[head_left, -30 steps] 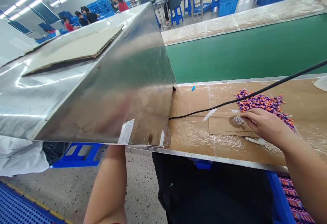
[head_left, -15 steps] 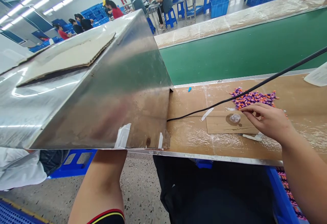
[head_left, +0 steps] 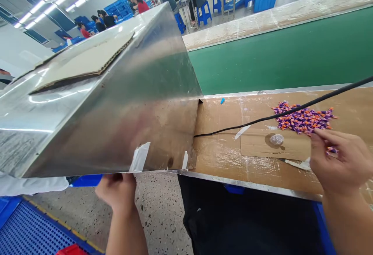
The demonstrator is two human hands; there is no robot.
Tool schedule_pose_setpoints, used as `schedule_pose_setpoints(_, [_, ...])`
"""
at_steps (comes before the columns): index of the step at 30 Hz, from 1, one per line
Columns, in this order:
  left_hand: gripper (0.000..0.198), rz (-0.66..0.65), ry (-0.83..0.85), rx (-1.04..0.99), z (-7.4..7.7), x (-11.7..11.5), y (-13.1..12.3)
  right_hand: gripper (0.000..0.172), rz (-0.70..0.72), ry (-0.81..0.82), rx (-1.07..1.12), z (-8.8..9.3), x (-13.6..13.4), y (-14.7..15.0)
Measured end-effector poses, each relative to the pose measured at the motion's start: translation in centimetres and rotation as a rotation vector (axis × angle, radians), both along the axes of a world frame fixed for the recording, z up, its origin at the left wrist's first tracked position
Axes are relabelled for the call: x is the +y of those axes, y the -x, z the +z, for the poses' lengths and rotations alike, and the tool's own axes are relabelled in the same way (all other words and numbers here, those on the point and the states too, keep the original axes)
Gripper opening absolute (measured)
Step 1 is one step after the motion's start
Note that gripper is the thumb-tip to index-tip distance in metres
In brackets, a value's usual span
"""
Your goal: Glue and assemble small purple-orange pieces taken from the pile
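Note:
A heap of small purple and orange pieces [head_left: 304,117] lies on the brown cardboard-covered bench. At the heap's near right edge, my right hand [head_left: 344,160] is closed, thumb and forefinger pinched; what sits between the tips is too small to name. One purple and orange piece shows by its curled fingers. A clear round little container [head_left: 276,139] stands on a cardboard piece [head_left: 256,146] left of that hand. My left hand [head_left: 118,193] is bent and slightly blurred below the lower edge of the big metal housing [head_left: 140,123], which hides its fingertips.
A black cable [head_left: 262,118] stretches from the housing across the bench, passing over the heap. Beyond runs a green conveyor belt [head_left: 271,57]. A white-handled tool [head_left: 298,163] and a blue bit [head_left: 222,101] lie on the bench. Blue crates [head_left: 35,228] stand low left; people work behind.
My left hand has come into view from under the housing, drawn back toward me. My right hand has shifted right and nearer, from over the heap to its near right edge. The view has turned slightly.

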State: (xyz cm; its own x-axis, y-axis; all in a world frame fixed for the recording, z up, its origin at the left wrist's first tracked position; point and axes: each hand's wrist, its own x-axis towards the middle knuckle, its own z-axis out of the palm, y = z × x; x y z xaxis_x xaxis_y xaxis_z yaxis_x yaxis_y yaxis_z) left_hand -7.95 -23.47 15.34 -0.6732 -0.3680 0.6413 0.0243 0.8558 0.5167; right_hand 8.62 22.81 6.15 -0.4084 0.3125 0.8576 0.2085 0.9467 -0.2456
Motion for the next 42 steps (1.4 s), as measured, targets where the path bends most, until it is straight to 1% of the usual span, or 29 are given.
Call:
schedule_pose_setpoints(1, [0.054, -0.076, 0.002, 0.078, -1.0, -0.5, -1.2, 0.016, -0.015, 0.038, 0.003, 0.0, -0.1, 0.0])
schedule_pose_setpoints(2, [0.049, -0.195, -0.015, 0.153, -2.1, -0.6, -2.7, 0.019, -0.007, 0.090, -0.026, 0.0, -0.4, 0.0])
schedule_pose_setpoints(3, [0.041, -0.344, -0.057, 0.200, -3.3, -0.2, -4.5, 0.020, 0.024, 0.170, -0.061, -0.1, -1.0, 0.0])
schedule_pose_setpoints(4, [0.030, -0.492, -0.141, 0.202, -4.5, 0.8, -6.4, 0.020, 0.072, 0.276, -0.076, -0.1, -1.7, 0.0])
schedule_pose_setpoints(5, [0.024, -0.642, -0.244, 0.131, -5.6, 2.3, -8.1, 0.018, 0.125, 0.401, -0.063, -0.1, -2.7, 0.1])
schedule_pose_setpoints(6, [0.020, -0.722, -0.384, 0.011, -6.7, 4.3, -9.6, 0.016, 0.190, 0.529, -0.035, -0.2, -4.0, 0.1])
schedule_pose_setpoints(7, [0.020, -0.765, -0.571, -0.144, -7.7, 6.6, -10.6, 0.014, 0.274, 0.647, -0.014, -0.2, -5.4, 0.1])
schedule_pose_setpoints(8, [0.026, -0.771, -0.772, -0.285, -8.5, 9.1, -11.2, 0.012, 0.368, 0.745, -0.003, -0.3, -6.9, 0.1])
schedule_pose_setpoints(9, [0.032, -0.786, -0.962, -0.432, -9.2, 11.6, -11.3, 0.010, 0.461, 0.811, 0.001, -0.3, -8.4, 0.1])
schedule_pose_setpoints(10, [0.040, -0.768, -1.136, -0.530, -9.8, 14.0, -11.1, 0.008, 0.539, 0.864, 0.002, -0.4, -9.8, 0.2])
schedule_pose_setpoints(11, [0.045, -0.756, -1.274, -0.615, -10.2, 16.1, -10.7, 0.007, 0.596, 0.908, 0.009, -0.6, -11.1, 0.3])
schedule_pose_setpoints(13, [0.049, -0.761, -1.468, -0.735, -10.7, 19.4, -9.5, 0.008, 0.650, 0.956, 0.041, -1.1, -13.1, 0.6])
schedule_pose_setpoints(14, [0.050, -0.778, -1.536, -0.774, -10.9, 20.6, -9.1, 0.007, 0.651, 0.954, 0.061, -1.3, -13.7, 0.8])
schedule_pose_setpoints(16, [0.048, -0.815, -1.637, -0.813, -11.2, 22.1, -8.4, 0.007, 0.623, 0.911, 0.099, -1.9, -14.2, 1.2])
schedule_pose_setpoints(18, [0.047, -0.837, -1.695, -0.823, -11.5, 22.9, -8.3, 0.012, 0.589, 0.848, 0.124, -2.2, -14.2, 1.5])
schedule_pose_setpoints(21, [0.047, -0.854, -1.711, -0.811, -12.0, 23.5, -8.6, 0.018, 0.554, 0.754, 0.124, -2.2, -13.9, 1.7])
schedule_pose_setpoints(23, [0.049, -0.860, -1.712, -0.797, -12.3, 23.8, -8.8, 0.019, 0.536, 0.699, 0.104, -2.1, -13.8, 1.9])
schedule_pose_setpoints(25, [0.051, -0.856, -1.725, -0.787, -12.5, 24.0, -8.9, 0.017, 0.519, 0.682, 0.090, -2.2, -13.9, 2.0])
schedule_pose_setpoints(30, [0.052, -0.879, -1.759, -0.801, -12.6, 24.1, -8.9, 0.012, 0.492, 0.764, 0.102, -2.9, -14.3, 2.2])
schedule_pose_setpoints(35, [0.051, -0.890, -1.782, -0.801, -12.4, 24.3, -8.8, 0.010, 0.525, 0.904, 0.182, -3.2, -14.5, 2.3])
schedule_pose_setpoints(38, [0.052, -0.885, -1.753, -0.792, -12.4, 24.4, -8.8, 0.010, 0.542, 0.972, 0.185, -3.1, -14.6, 2.3])
schedule_pose_setpoints(42, [0.055, -0.855, -1.713, -0.773, -12.5, 24.4, -8.9, 0.008, 0.530, 0.985, 0.170, -3.1, -14.5, 2.3])
